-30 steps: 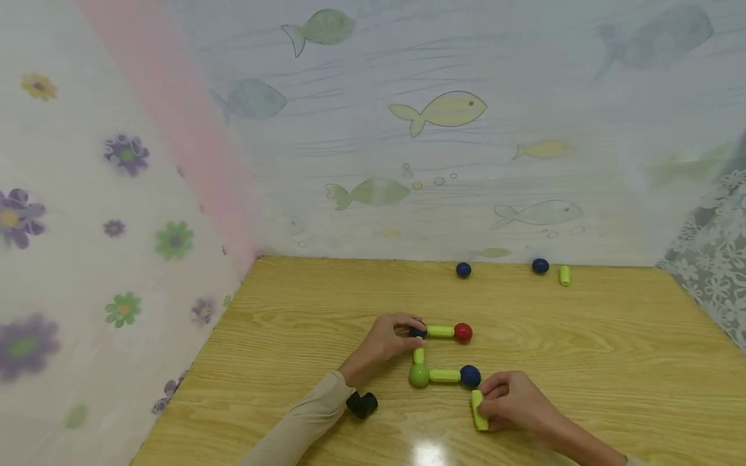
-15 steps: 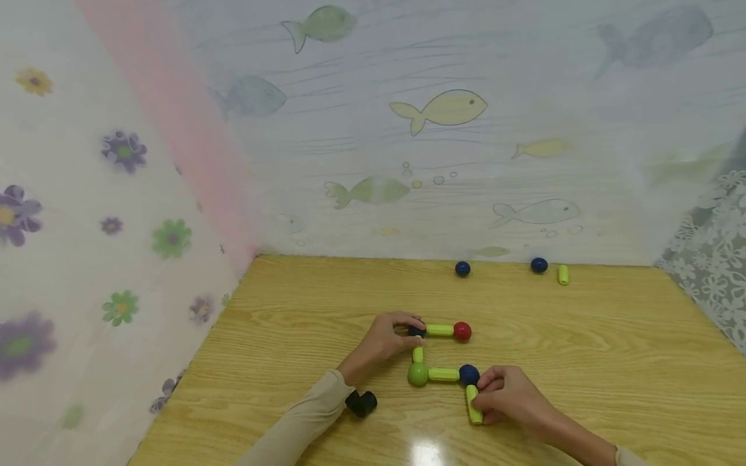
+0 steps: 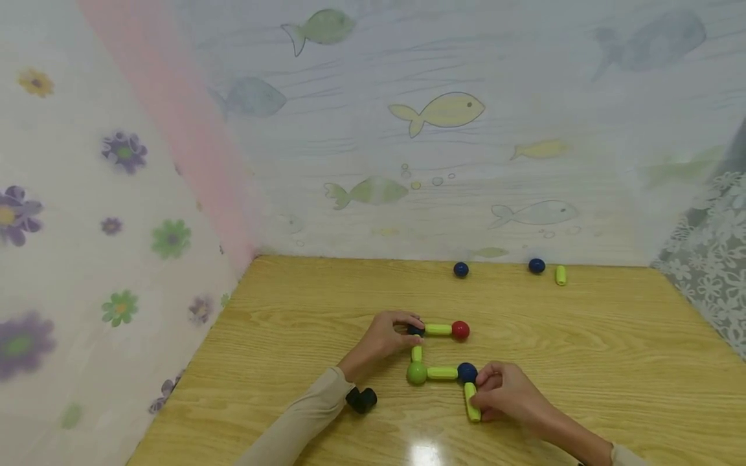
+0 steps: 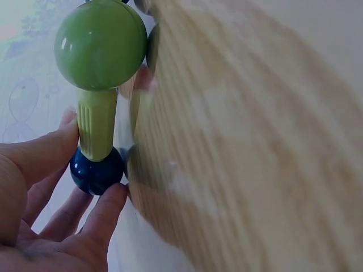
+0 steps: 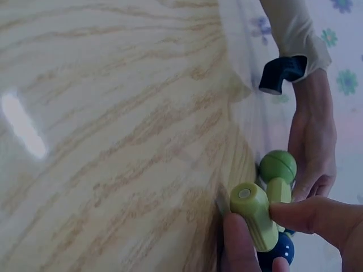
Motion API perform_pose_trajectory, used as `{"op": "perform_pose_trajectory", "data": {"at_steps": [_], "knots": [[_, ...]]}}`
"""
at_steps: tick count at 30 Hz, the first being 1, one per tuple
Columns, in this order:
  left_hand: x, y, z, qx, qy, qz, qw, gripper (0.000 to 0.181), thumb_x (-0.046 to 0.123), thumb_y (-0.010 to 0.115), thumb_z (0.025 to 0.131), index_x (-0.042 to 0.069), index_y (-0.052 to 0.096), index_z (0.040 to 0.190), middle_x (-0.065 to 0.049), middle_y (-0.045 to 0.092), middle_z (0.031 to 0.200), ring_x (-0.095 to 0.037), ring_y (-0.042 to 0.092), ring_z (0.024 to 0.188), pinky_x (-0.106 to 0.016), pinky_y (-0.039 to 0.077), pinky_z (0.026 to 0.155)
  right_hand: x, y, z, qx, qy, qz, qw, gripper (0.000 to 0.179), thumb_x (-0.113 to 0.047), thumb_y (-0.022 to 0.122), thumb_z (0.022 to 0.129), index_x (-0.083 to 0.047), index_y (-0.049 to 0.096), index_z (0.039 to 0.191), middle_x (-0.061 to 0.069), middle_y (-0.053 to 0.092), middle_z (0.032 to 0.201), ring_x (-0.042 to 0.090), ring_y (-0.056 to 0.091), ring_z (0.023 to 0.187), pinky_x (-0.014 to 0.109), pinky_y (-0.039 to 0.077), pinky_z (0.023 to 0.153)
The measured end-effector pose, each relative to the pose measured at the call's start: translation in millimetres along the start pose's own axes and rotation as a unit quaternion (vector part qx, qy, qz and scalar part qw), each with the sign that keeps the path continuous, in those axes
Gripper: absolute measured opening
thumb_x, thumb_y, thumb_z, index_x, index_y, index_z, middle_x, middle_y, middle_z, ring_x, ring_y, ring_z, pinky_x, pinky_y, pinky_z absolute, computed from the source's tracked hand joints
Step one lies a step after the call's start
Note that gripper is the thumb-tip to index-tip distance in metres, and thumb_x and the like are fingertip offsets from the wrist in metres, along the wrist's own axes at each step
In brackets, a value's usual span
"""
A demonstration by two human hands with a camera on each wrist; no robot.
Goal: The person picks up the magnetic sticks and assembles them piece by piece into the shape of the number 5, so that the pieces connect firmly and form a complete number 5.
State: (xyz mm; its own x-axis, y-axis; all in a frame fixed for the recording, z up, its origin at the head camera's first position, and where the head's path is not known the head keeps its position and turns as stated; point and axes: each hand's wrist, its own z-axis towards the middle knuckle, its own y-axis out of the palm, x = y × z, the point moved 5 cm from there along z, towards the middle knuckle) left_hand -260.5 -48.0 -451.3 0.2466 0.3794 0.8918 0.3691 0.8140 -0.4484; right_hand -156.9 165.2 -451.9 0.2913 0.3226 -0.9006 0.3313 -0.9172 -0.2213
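Several magnetic rods and balls form an angular chain on the wooden table. My left hand (image 3: 384, 340) grips the dark blue ball (image 4: 96, 170) at its upper left corner. From there one yellow-green rod (image 3: 438, 329) runs to a red ball (image 3: 460, 330), another (image 4: 97, 124) to a green ball (image 3: 416, 373). A further rod (image 3: 442, 373) joins the green ball to a second blue ball (image 3: 467, 372). My right hand (image 3: 507, 395) pinches a yellow-green magnetic rod (image 5: 255, 218) between thumb and fingers, its upper end at that blue ball. A metal disc shows in the rod's free end.
Two blue balls (image 3: 461, 269) (image 3: 537, 265) and a loose yellow-green rod (image 3: 561, 275) lie along the table's back edge by the fish-patterned wall covering. A black wrist-worn device (image 3: 361, 400) sits at the left cuff. The wooden table (image 3: 612, 362) stretches to the right.
My right hand has moved slightly up and left, bringing the pinched magnetic rod to the underside of the second blue ball. The left hand keeps its grip in place.
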Motion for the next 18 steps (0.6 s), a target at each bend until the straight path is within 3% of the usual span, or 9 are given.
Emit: {"op": "perform_pose_trajectory", "data": {"at_steps": [18], "knots": [[-1.2,-5.6,11.8,0.001,0.008,0.014,0.9999,0.021,0.013,0.077,0.080,0.007,0.074,0.101,-0.010,0.060,0.124,-0.025,0.054,0.117,-0.030,0.050,0.090,-4.4,-3.8,9.3,0.009,-0.026,-0.018,0.9995,0.033,-0.003,0.073,0.076,0.006,0.050,0.099,0.012,0.060,0.083,0.020,0.061,0.071,0.038,0.056,0.063]]}}
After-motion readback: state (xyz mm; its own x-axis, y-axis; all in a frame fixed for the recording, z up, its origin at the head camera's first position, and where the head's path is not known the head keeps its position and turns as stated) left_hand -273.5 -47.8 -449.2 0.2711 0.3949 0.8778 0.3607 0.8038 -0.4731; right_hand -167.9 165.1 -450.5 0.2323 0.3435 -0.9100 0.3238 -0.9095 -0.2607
